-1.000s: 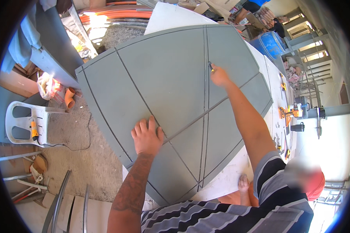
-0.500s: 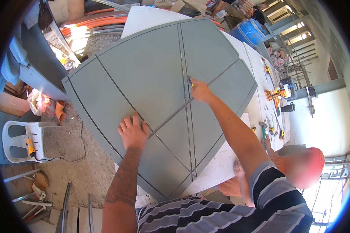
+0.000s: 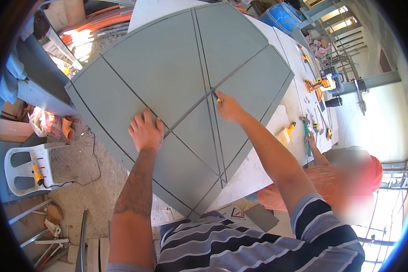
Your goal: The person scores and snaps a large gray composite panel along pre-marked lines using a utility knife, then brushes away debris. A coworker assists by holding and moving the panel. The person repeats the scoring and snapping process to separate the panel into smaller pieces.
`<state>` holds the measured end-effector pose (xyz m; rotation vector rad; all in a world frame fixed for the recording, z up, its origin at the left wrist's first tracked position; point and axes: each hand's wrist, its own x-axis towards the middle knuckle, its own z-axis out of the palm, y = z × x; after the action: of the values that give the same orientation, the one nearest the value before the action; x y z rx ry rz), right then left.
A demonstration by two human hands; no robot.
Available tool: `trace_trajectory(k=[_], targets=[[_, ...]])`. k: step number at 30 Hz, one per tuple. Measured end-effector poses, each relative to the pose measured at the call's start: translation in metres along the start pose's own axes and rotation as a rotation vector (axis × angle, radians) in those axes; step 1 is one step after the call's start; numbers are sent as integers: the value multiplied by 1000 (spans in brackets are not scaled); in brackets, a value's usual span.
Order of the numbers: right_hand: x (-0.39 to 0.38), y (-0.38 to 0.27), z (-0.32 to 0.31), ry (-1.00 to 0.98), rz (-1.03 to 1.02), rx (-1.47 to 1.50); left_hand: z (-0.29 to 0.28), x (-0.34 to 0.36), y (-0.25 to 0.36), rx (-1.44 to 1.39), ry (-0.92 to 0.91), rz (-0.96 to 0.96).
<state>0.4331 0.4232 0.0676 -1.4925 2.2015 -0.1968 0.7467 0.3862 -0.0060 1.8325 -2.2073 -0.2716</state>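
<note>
One grey panel (image 3: 167, 68), scored by dark grooves, lies on the white counter (image 3: 258, 163), its top edge cut off by the frame. Left hand (image 3: 146, 131) rests flat, fingers (image 3: 143, 120) spread open on the panel. Right hand (image 3: 229, 108): fingers closed on a small yellow-tipped tool (image 3: 218, 99), mostly hidden, its tip at a groove crossing.

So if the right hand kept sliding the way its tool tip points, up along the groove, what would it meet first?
Nothing but the grey panel: the right hand would follow the groove toward the panel's far edge, which looks free, though depth is unclear.
</note>
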Motion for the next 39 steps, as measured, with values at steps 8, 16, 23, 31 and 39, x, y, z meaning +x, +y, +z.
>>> trace_trajectory(k=[8,16,23,31,39], targets=[[-29,-17,2,-39,69,7,1,-2,-2,-19,-9,-10],[-48,-7,13,6,30,5,0,-1,-2,-6,-18,-11],[-72,-7,11,-38,50,42,4,-1,-3,24,-14,-11],[-85,-18,20,59,76,-85,2,-3,-4,11,-15,-11],[-44,-18,-12,119,185,199,5,1,-5,46,6,5]])
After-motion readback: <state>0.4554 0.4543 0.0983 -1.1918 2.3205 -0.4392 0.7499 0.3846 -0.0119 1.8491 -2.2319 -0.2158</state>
